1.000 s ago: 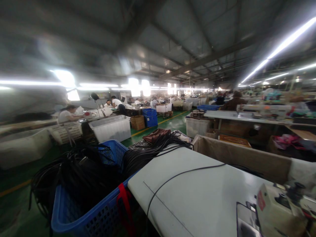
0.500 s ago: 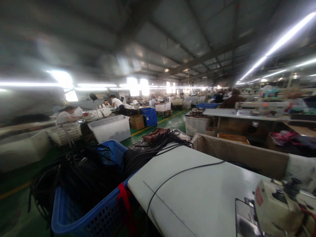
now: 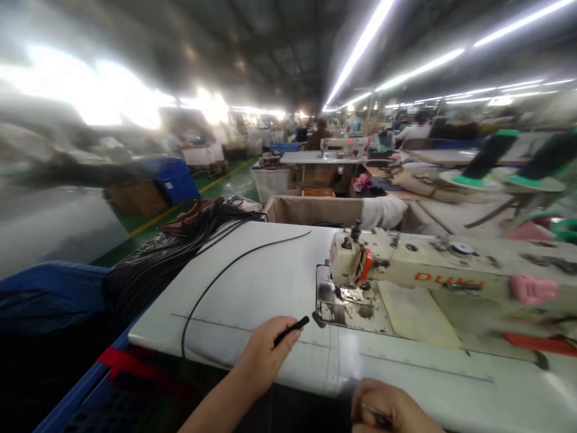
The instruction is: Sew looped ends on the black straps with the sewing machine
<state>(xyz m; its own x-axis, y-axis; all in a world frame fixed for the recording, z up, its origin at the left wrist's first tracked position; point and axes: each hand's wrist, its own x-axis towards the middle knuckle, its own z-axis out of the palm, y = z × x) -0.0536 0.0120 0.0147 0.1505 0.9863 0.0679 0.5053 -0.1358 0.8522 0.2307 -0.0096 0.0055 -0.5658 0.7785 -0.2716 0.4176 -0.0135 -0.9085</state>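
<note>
Over the front of the pale table (image 3: 252, 264), my left hand (image 3: 268, 349) is closed on a short black strip (image 3: 292, 331), whose end sticks out past the fingers. My right hand (image 3: 383, 406) is at the bottom edge, its fingers curled round a small thin dark object that is too blurred to name. Beyond the hands stands a cream sewing machine (image 3: 406, 264) with red lettering. One long black cord (image 3: 220, 270) curves across the tabletop, left of the machine, and hangs over the front edge.
Bundled black cords (image 3: 166, 258) drape along the table's left side beside a blue basket (image 3: 85, 391) with a red strap (image 3: 135, 367). Behind the table is a brown-lined bin (image 3: 311, 210). Thread cones (image 3: 489, 156) stand at the right. People sit farther back.
The view has swung right and down, bringing the whole sewing machine into sight. Both my hands have come into view, closed on things.
</note>
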